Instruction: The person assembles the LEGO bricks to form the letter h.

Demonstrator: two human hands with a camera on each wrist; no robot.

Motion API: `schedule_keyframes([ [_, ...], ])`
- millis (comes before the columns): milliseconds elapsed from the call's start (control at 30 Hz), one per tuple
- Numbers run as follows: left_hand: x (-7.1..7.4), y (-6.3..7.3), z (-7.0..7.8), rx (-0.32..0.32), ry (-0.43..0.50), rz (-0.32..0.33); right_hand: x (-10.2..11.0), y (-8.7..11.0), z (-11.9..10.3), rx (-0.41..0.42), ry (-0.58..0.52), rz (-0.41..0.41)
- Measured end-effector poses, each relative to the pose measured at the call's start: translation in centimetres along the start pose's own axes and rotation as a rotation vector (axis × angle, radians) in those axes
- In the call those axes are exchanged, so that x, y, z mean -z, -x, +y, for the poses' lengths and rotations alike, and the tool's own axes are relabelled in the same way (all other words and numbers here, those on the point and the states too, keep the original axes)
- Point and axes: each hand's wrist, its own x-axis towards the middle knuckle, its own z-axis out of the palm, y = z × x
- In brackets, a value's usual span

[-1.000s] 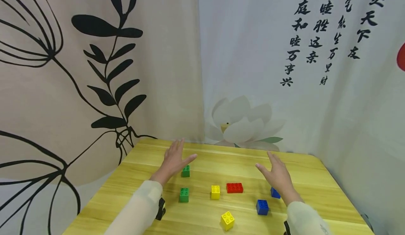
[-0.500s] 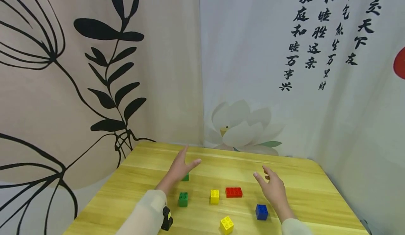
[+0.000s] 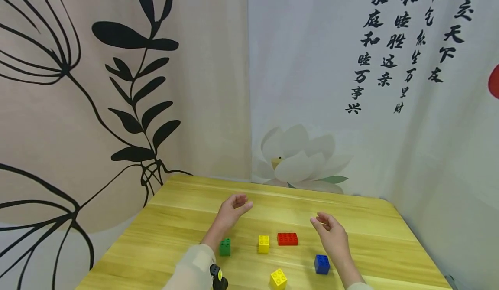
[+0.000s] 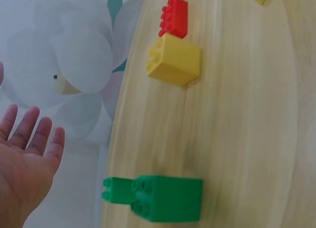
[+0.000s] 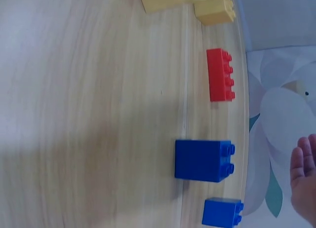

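My left hand [image 3: 231,212] hovers over the table with its fingers loosely bent and nothing in them. Below its wrist sits a green brick [image 3: 225,247]; the left wrist view shows a second green brick [image 4: 118,190] behind the nearer one. My right hand [image 3: 332,237], also holding nothing, hovers above and beside a blue brick [image 3: 321,264]. Another blue brick [image 5: 221,212] shows in the right wrist view, hidden from the head view. Between the hands lie a red brick [image 3: 287,239] and a yellow brick [image 3: 264,244]. A second yellow brick [image 3: 278,278] sits nearer the front.
All the bricks stand apart on a wooden table [image 3: 156,233]. A printed curtain [image 3: 210,86] with plants, a lotus and writing hangs just behind the table's far edge. A dark band with a device [image 3: 219,277] is on the left wrist.
Both hands have come lower and back from the far edge, and their fingers have bent from straight to loosely curled. The left hand has also shifted right. No brick has visibly moved.
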Motion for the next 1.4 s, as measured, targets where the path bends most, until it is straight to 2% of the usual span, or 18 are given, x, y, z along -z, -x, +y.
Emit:
schedule_keyframes([
  [100,-0.5,0.4,-0.3,0.011,0.025,-0.025,-0.5,0.4,-0.2,-0.018,-0.034,-0.037],
  [333,-1.3,1.0,-1.2,0.002,0.009,-0.056,-1.9,1.3,-0.2,-0.023,-0.085,-0.143],
  [500,-1.7,1.4,-1.6,0.001,0.013,-0.072,-2.7,2.0,0.3,-0.027,-0.129,-0.206],
  [667,-2.2,2.2,-1.7,0.027,0.012,-0.076,-3.4,3.0,1.1,-0.023,-0.150,-0.248],
  [800,-2.5,2.2,-2.5,0.040,0.002,-0.088,-3.5,3.6,1.6,-0.026,-0.159,-0.316],
  [1100,-3.1,2.2,-2.9,0.035,-0.048,-0.071,-3.9,3.9,2.0,-0.011,-0.208,-0.492],
  [1400,-4.1,3.1,-3.9,0.053,-0.046,-0.084,-4.3,4.6,2.5,-0.040,-0.216,-0.554],
])
